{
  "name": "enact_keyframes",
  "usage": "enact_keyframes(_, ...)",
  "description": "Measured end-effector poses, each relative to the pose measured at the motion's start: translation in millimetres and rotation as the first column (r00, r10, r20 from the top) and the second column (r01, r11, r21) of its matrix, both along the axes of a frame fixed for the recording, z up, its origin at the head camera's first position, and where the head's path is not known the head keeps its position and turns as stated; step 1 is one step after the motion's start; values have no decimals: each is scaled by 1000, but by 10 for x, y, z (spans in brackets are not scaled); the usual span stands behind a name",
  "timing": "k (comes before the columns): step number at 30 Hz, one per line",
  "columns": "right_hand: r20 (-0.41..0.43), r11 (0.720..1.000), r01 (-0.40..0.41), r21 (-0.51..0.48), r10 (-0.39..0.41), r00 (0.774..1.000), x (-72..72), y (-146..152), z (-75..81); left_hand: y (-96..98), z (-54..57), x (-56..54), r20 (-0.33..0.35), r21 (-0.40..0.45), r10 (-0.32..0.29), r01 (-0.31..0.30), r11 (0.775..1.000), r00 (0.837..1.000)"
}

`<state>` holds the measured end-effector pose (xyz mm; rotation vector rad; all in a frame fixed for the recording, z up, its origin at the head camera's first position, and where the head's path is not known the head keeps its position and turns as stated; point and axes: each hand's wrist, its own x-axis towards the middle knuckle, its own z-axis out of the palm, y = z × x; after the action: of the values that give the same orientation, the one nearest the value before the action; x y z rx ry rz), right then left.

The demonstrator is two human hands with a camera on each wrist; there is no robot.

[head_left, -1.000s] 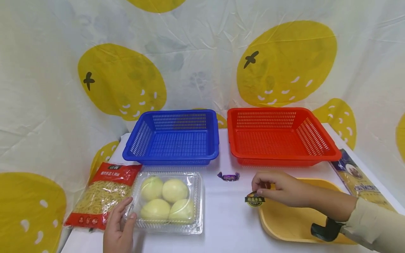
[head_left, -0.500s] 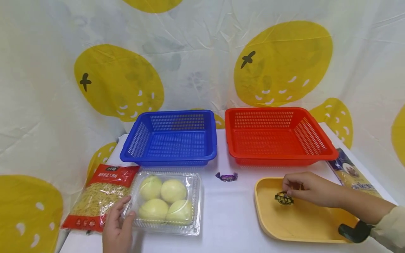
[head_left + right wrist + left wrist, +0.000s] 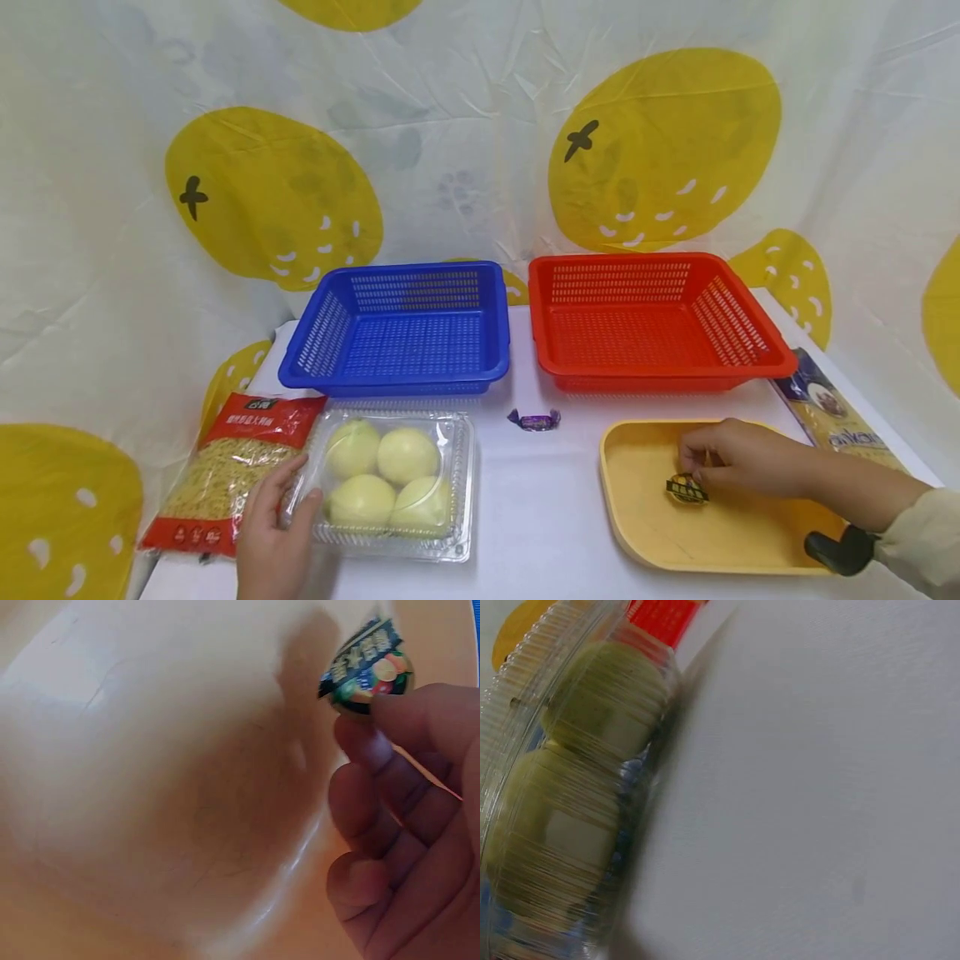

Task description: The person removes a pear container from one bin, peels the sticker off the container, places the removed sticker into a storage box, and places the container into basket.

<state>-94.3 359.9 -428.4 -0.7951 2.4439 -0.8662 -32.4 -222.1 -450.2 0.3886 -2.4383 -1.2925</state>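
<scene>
My right hand [image 3: 738, 457] pinches a small dark fruit label sticker [image 3: 687, 490] between thumb and finger, inside the yellow tray [image 3: 622, 517]. Colourful fruit and white lettering show on this label [image 3: 371, 671] in the right wrist view. At the left, my left hand [image 3: 276, 533] rests against the near-left corner of a clear plastic box [image 3: 462, 500], its fingers fairly straight. Several pale yellow-green round fruits [image 3: 407, 456] lie in that lidded box. The left wrist view shows the fruit [image 3: 555, 832] through the box's side, and the hand is out of that view.
A blue basket [image 3: 420, 379] and a red basket [image 3: 660, 375] stand at the back. A purple wrapped candy [image 3: 535, 420] lies before them. A red pasta bag [image 3: 225, 467] is beside the box. A blue-and-gold packet [image 3: 832, 408] lies at the right edge.
My right hand has carried the label rightward from the tray's left edge to above its inside, then lowered it a little. The left hand stays by the box.
</scene>
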Motion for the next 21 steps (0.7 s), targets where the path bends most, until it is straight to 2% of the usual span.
enact_keyframes(8,12,999,4,44,-4,1000,27,17,-9,-8,120,-84,86,-21,9,-7,1000,996)
enact_keyframes(15,-19,997,-18,75,20,1000,20,14,-22,-38,99,-99,57,-39,-15,18,999,998)
enact_keyframes(21,-94,983,-46,178,63,994,10,20,30,-30,116,-101,29,-46,-20,21,999,999)
